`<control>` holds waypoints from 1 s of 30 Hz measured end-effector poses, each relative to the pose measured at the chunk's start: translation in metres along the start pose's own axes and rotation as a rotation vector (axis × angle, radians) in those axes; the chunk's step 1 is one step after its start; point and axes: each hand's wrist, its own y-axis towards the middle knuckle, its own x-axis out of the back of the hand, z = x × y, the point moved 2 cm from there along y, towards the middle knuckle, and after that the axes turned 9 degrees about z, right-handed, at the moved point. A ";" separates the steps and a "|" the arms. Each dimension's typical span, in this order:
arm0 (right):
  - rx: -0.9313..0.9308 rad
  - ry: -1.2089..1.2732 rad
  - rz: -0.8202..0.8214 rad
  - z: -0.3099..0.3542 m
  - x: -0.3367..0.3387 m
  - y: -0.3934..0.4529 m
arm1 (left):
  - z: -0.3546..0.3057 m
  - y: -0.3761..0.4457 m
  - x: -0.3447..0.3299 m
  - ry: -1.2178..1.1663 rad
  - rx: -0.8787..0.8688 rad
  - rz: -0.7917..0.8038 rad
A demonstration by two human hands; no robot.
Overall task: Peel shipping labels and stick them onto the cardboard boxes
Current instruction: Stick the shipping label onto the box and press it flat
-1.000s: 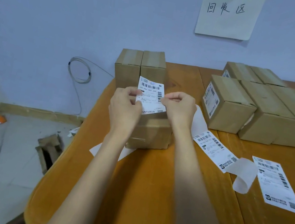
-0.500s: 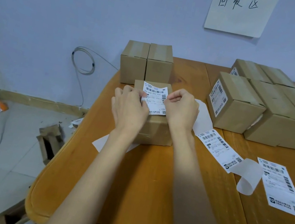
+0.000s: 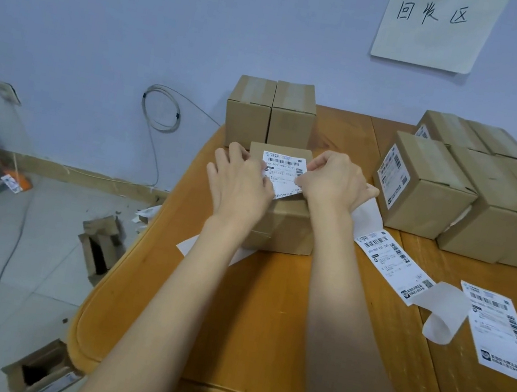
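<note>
Now shipping label (image 3: 283, 172) atop cardboard box (image 3: 283, 224), pinched between both hands' fingers (image 3: 303, 181).

Counts: two hands, left hand (image 3: 241, 189) and right hand (image 3: 332, 183). Three boxes around 12 o'clock (image 3: 270, 111); five at 2 o'clock (image 3: 480, 186), one possibly hidden. Three printed labels (image 3: 283, 174). One wall sign (image 3: 432, 22). Two torn cartons on floor, 8 o'clock (image 3: 99, 247).
</note>
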 end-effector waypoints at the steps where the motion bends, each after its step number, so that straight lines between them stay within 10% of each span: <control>1: 0.000 -0.001 0.012 0.000 0.000 0.000 | 0.000 0.000 0.000 0.002 -0.001 0.002; 12: 0.322 0.283 0.136 0.005 0.005 -0.003 | -0.008 0.009 0.005 -0.112 -0.223 -0.028; 18: 0.346 -0.160 0.477 0.002 -0.027 -0.006 | -0.003 0.016 -0.020 0.039 -0.190 0.412; 30: 0.277 -0.219 0.560 -0.012 -0.035 0.010 | -0.004 0.010 -0.021 -0.007 -0.073 0.402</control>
